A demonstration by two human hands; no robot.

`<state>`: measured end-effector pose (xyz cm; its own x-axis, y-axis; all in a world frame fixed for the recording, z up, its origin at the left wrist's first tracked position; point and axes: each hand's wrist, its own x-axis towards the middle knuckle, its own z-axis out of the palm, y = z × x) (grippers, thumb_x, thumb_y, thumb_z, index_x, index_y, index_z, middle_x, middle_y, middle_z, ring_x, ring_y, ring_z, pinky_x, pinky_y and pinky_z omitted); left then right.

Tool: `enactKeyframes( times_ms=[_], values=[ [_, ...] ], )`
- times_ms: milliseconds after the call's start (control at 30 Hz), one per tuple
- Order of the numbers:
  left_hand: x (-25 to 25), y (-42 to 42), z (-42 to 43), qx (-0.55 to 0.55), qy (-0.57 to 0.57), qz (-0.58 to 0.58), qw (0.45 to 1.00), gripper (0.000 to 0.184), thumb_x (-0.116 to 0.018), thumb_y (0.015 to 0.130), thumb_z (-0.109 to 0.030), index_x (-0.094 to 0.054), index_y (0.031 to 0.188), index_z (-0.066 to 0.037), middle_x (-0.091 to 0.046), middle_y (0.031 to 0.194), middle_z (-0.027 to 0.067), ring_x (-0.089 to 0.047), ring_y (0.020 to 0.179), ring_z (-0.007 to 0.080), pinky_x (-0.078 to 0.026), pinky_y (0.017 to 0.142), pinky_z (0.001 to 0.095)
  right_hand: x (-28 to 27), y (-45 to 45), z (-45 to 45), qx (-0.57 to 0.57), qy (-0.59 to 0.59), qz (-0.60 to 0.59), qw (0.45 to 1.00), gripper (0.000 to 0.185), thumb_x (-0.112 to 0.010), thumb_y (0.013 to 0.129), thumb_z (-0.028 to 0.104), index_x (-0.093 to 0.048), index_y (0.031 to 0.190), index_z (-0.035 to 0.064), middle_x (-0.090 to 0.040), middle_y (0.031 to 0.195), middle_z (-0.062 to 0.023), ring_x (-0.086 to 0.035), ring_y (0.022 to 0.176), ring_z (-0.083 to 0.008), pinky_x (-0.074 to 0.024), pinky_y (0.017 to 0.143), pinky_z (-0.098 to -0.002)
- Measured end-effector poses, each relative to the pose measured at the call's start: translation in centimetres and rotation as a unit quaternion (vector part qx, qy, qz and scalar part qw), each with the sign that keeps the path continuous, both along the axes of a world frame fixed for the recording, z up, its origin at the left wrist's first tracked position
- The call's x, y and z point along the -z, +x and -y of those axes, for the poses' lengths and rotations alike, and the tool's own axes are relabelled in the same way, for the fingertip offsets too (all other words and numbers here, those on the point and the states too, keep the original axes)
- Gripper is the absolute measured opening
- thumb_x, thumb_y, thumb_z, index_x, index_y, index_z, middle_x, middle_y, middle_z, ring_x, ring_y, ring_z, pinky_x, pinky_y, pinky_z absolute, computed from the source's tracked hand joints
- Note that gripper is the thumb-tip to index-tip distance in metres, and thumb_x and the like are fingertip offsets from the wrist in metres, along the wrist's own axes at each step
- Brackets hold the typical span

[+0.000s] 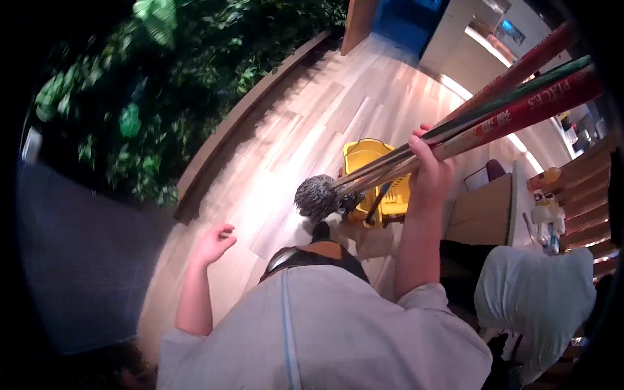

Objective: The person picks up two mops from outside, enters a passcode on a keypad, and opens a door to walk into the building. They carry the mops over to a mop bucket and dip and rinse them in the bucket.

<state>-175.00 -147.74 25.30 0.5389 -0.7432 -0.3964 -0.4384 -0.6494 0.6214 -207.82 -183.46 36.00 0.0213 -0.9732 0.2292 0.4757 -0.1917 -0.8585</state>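
My right hand (432, 159) is wrapped around a bundle of long mop handles (500, 120) with red and green printed sleeves. They slope from the upper right down to grey string mop heads (316, 197), low over the floor in front of my feet. Just beyond the handles stands a yellow mop bucket (367, 153), partly hidden by them and by my right arm. My left hand (218, 244) hangs out to the left with nothing in it, its fingers loosely bent and apart from the thumb.
Wood-look flooring (292, 130) runs ahead toward a doorway with blue light (406, 26). A planted green wall (130, 110) with a wooden border (253, 97) lines the left. At right are a cardboard box (481, 211), a cluttered counter (526, 221) and a person in a pale shirt (536, 299).
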Motion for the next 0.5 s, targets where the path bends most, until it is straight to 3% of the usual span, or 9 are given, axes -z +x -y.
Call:
enactKeyframes(
  times_ms=[67, 133, 200, 233, 267, 300, 400, 500],
  values=[
    [2.6, 3.8, 2.1, -0.142, 0.045, -0.124, 0.981, 0.035, -0.068, 0.085, -0.025, -0.062, 0.114, -0.005, -0.065, 0.101, 0.0021, -0.061, 0.087, 0.0134, -0.048, 0.073, 0.0296, -0.4, 2.5, 5.7, 0.004, 0.011, -0.001, 1.0, 0.035, -0.071, 0.072, -0.004, -0.059, 0.105, -0.0035, -0.061, 0.099, -0.0089, -0.06, 0.094, -0.0177, -0.0469, 0.086, -0.0293],
    [3.0, 5.3, 4.7, -0.195, 0.071, -0.177, 0.962, 0.033, -0.067, 0.085, -0.026, -0.061, 0.112, -0.007, -0.063, 0.094, -0.0014, -0.059, 0.082, 0.0103, -0.045, 0.069, 0.0275, -1.3, 4.0, 10.2, 0.0, 0.047, 0.007, 0.999, 0.036, -0.07, 0.071, -0.006, -0.058, 0.105, -0.0031, -0.061, 0.099, -0.0089, -0.059, 0.094, -0.0187, -0.0469, 0.086, -0.0296],
    [3.7, 8.4, 6.1, -0.208, 0.086, -0.21, 0.951, 0.024, -0.066, 0.086, -0.027, -0.061, 0.105, -0.013, -0.062, 0.095, -0.0027, -0.06, 0.083, 0.0123, -0.045, 0.073, 0.0296, -1.3, 5.0, 14.1, 0.012, 0.028, 0.032, 0.999, 0.039, -0.068, 0.071, -0.008, -0.057, 0.108, -0.003, -0.061, 0.099, -0.0093, -0.059, 0.096, -0.0203, -0.0469, 0.088, -0.0316],
    [4.9, 10.1, 7.0, -0.228, 0.12, -0.238, 0.936, 0.023, -0.066, 0.086, -0.028, -0.061, 0.103, -0.014, -0.062, 0.095, -0.003, -0.06, 0.084, 0.0139, -0.046, 0.074, 0.0314, -0.8, 5.0, 15.9, 0.023, 0.015, 0.002, 1.0, 0.025, -0.066, 0.072, -0.007, -0.064, 0.097, -0.0042, -0.059, 0.109, -0.0129, -0.058, 0.101, -0.0238, -0.0444, 0.096, -0.0356],
    [7.1, 11.9, 7.8, -0.248, 0.154, -0.264, 0.919, 0.021, -0.066, 0.085, -0.028, -0.061, 0.102, -0.016, -0.062, 0.096, -0.0032, -0.061, 0.086, 0.0155, -0.046, 0.075, 0.0333, -0.6, 5.1, 17.6, 0.034, -0.009, -0.023, 0.999, 0.023, -0.067, 0.072, -0.004, -0.065, 0.095, -0.0037, -0.058, 0.109, -0.0128, -0.058, 0.102, -0.0252, -0.0437, 0.097, -0.038],
    [7.5, 14.0, 10.1, -0.205, 0.149, -0.326, 0.911, 0.02, -0.066, 0.085, -0.03, -0.061, 0.1, -0.017, -0.062, 0.095, -0.0028, -0.061, 0.087, 0.0179, -0.047, 0.075, 0.0363, -0.5, 5.3, 18.6, 0.048, -0.007, -0.025, 0.999, 0.023, -0.066, 0.073, -0.002, -0.066, 0.095, -0.0038, -0.058, 0.109, -0.0127, -0.058, 0.102, -0.0255, -0.0436, 0.098, -0.0386],
    [10.0, 19.8, 19.7, -0.17, 0.246, -0.254, 0.92, 0.019, -0.065, 0.086, -0.03, -0.061, 0.098, -0.016, -0.062, 0.091, -0.0024, -0.061, 0.086, 0.0168, -0.047, 0.074, 0.035, 0.3, 7.1, 22.0, 0.089, -0.008, -0.056, 0.994, 0.022, -0.065, 0.075, 0.001, -0.066, 0.097, -0.0042, -0.057, 0.112, -0.0124, -0.056, 0.105, -0.0263, -0.0431, 0.098, -0.0396],
    [12.5, 26.8, 31.1, -0.037, 0.236, -0.22, 0.946, 0.025, -0.065, 0.086, -0.033, -0.062, 0.1, -0.012, -0.062, 0.087, -0.0019, -0.058, 0.079, 0.0132, -0.045, 0.069, 0.0289, 2.0, 9.2, 24.7, 0.144, 0.006, -0.082, 0.986, 0.022, -0.065, 0.076, 0.002, -0.066, 0.097, -0.0044, -0.056, 0.114, -0.0121, -0.054, 0.107, -0.026, -0.0418, 0.098, -0.0396]
  ],
)
